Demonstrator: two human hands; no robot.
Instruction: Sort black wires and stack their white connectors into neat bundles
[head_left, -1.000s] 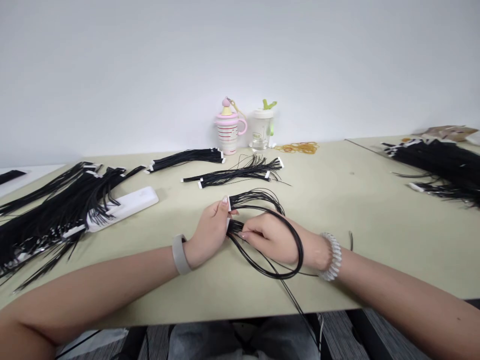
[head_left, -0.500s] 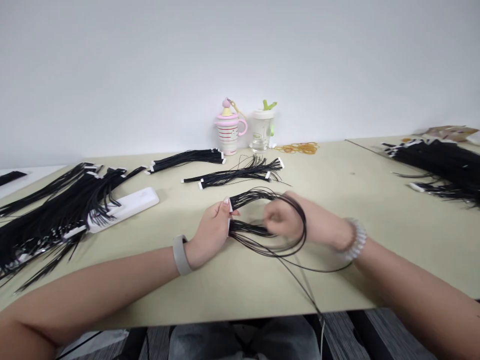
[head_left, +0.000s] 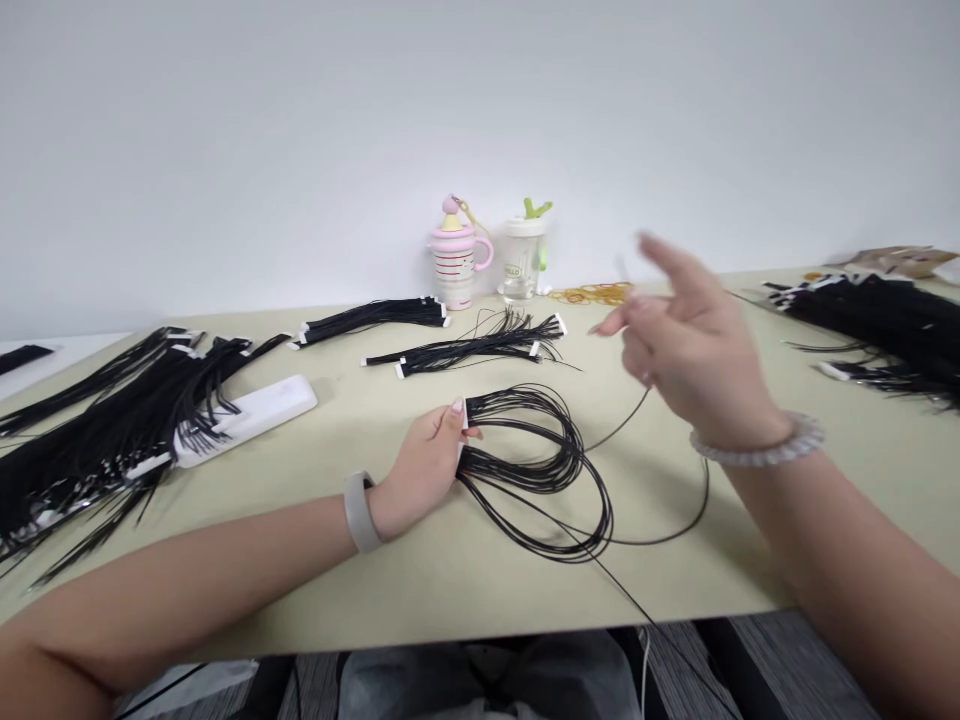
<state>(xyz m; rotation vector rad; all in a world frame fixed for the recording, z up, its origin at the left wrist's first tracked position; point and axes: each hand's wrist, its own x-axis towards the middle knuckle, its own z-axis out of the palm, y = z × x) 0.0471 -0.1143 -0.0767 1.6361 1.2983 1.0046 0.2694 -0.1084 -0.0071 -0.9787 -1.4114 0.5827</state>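
While the left hand (head_left: 424,470) grips with closed fingers the white end tabs (head_left: 465,412) of the looped black wire bundle (head_left: 536,465), whose long axis runs rightward near the front edge of the tabletop (head_left: 465,590), the right hand (head_left: 697,340) hovers open above and right of the loops.

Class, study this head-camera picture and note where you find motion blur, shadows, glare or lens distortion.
In the head view, the right hand is motion-blurred, while the left hand and the black wire loops look sharper. A soft shadow lies on the table beneath the right hand, with no harsh glare. The head view's wide lens seems to bend the scene towards the edges.
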